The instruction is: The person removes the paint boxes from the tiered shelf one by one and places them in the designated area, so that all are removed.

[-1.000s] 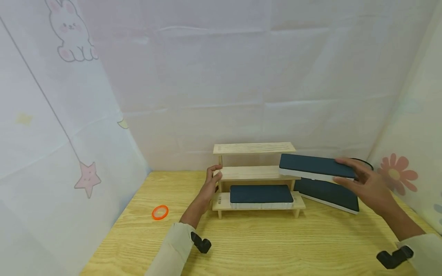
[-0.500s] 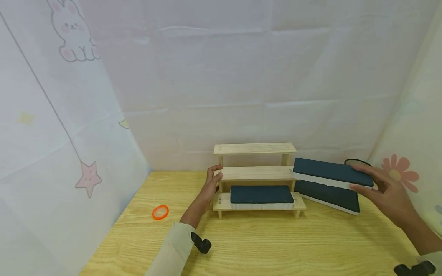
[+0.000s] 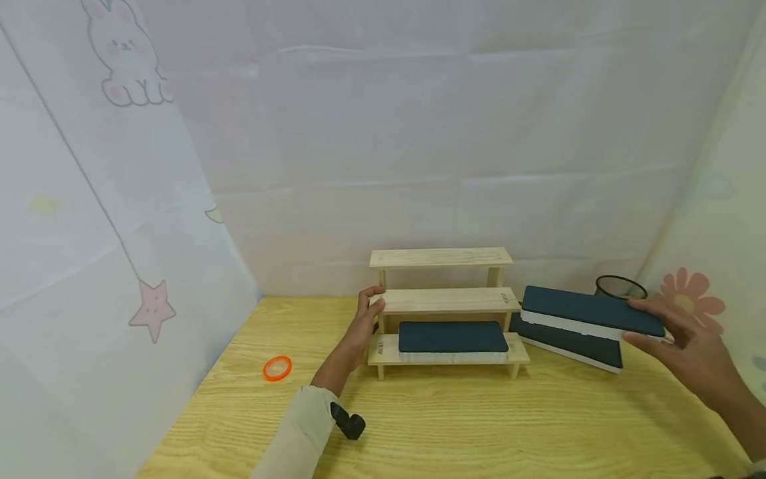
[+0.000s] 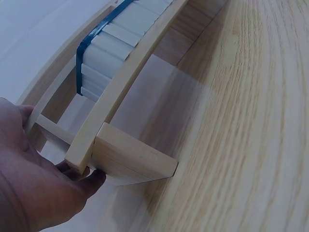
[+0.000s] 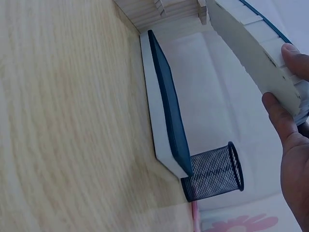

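The right hand [image 3: 688, 349] pinches a navy-topped white case [image 3: 583, 311] by its right end, above a similar case [image 3: 579, 345] on the table [image 3: 467, 426]. The left hand [image 3: 360, 328] grips the wooden shelf [image 3: 445, 301] at its left end.

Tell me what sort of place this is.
Probably an indoor tabletop corner screened off for handling work: a wood-grain table, pale creased sheets behind and beside it, one with a printed rabbit, and a small tiered shelf.
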`<state>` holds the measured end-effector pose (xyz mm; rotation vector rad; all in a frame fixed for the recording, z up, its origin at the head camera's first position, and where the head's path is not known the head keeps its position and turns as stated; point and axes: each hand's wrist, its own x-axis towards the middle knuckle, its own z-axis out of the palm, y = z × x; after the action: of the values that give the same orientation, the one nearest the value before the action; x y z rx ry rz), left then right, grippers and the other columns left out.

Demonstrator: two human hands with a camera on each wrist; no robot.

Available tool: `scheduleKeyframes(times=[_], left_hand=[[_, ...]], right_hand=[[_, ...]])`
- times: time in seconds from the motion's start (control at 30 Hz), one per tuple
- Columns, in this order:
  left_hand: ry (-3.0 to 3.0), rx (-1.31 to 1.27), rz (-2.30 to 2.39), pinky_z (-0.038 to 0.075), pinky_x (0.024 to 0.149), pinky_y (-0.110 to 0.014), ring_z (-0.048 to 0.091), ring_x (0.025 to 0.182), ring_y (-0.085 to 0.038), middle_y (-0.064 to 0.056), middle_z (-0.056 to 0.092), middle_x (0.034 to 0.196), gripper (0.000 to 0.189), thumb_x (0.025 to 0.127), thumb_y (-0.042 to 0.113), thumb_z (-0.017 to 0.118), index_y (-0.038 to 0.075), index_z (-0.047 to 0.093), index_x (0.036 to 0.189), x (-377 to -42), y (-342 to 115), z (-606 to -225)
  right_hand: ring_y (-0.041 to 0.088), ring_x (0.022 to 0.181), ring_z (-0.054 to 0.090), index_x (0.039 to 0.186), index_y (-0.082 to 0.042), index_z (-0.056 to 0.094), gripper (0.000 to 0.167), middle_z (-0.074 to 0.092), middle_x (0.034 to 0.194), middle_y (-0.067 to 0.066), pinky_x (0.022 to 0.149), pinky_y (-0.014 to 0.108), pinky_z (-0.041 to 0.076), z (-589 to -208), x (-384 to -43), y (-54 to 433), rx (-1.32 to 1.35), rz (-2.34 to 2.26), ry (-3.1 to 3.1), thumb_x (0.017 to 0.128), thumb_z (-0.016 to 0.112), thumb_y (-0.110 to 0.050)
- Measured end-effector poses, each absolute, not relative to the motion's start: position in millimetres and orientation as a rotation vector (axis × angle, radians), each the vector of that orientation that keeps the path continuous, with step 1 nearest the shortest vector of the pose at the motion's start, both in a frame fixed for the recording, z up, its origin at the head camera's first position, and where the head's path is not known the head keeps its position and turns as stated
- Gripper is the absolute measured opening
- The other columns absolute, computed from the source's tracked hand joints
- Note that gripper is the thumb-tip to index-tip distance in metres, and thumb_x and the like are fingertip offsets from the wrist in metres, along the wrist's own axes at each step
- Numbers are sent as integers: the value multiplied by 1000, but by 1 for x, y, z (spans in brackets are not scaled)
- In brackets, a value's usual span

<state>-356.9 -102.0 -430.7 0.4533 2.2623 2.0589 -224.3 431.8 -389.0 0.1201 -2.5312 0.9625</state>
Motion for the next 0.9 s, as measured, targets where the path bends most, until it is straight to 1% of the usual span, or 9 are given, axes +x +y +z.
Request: scheduleKeyframes(times=[0.07, 0.17, 0.27, 0.4, 0.43, 0.57, 0.7, 0.77, 0.9], left_hand=[[2263, 450, 2058, 13, 115, -66, 11, 151, -35, 4, 7, 164, 46, 109, 48, 37, 26, 29, 149, -357, -102, -430], [2261, 429, 2055, 14, 116, -65, 12, 151, -34, 6, 8, 164, 44, 109, 47, 37, 28, 30, 148, -357, -102, -430], [2263, 440, 2057, 13, 115, -67, 11, 151, -36, 4, 7, 164, 44, 110, 45, 36, 26, 29, 148, -356, -102, -429], [2262, 443, 2059, 13, 115, -67, 10, 151, -36, 3, 6, 164, 44, 110, 45, 35, 25, 29, 149, -356, -102, -429], [2259, 440, 2060, 13, 115, -67, 10, 151, -36, 3, 6, 164, 44, 110, 45, 35, 25, 29, 149, -356, -102, -429], [2263, 438, 2057, 13, 115, -66, 10, 151, -36, 4, 6, 164, 44, 110, 46, 35, 26, 29, 148, -356, -102, -428], [2264, 431, 2059, 13, 115, -66, 10, 151, -35, 5, 7, 164, 47, 109, 48, 36, 26, 29, 149, -357, -102, -429], [2263, 431, 2060, 13, 115, -67, 9, 151, -35, 5, 7, 164, 46, 109, 49, 37, 26, 29, 148, -357, -102, -429], [2253, 436, 2068, 13, 115, -66, 9, 151, -34, 6, 8, 163, 43, 109, 47, 38, 28, 31, 147, -357, -102, -430]], right_hand=[[10, 149, 14, 153, -31, 44, 67, 7, 161, -25, 68, 5, 34, -392, -223, 435, 132, 984, -2532, 94, 74, -33], [-7, 142, 12, 153, -31, 43, 66, 6, 160, -27, 67, 5, 35, -396, -222, 439, 147, 991, -2544, 94, 73, -31], [-6, 112, 54, 154, -31, 43, 67, 14, 158, -27, 53, 18, 38, -400, -221, 440, 135, 952, -2576, 94, 73, -33], [22, 98, 65, 153, -30, 43, 67, 22, 159, -19, 53, 24, 43, -405, -220, 442, 144, 938, -2633, 94, 73, -37], [29, 117, 59, 153, -30, 44, 67, 23, 159, -17, 57, 22, 46, -406, -221, 442, 156, 936, -2641, 94, 73, -37], [40, 145, 29, 152, -27, 45, 65, 22, 159, -18, 63, 20, 47, -413, -222, 443, 222, 955, -2646, 94, 73, -34], [44, 148, 14, 153, -26, 44, 64, 16, 155, -29, 64, 19, 47, -419, -222, 444, 240, 994, -2651, 95, 72, -34], [27, 152, 11, 153, -25, 43, 64, 13, 155, -29, 64, 21, 48, -422, -221, 445, 238, 1006, -2659, 96, 71, -33], [28, 152, 10, 153, -25, 43, 64, 9, 158, -27, 69, 31, 56, -425, -220, 445, 227, 1025, -2668, 97, 70, -34]])
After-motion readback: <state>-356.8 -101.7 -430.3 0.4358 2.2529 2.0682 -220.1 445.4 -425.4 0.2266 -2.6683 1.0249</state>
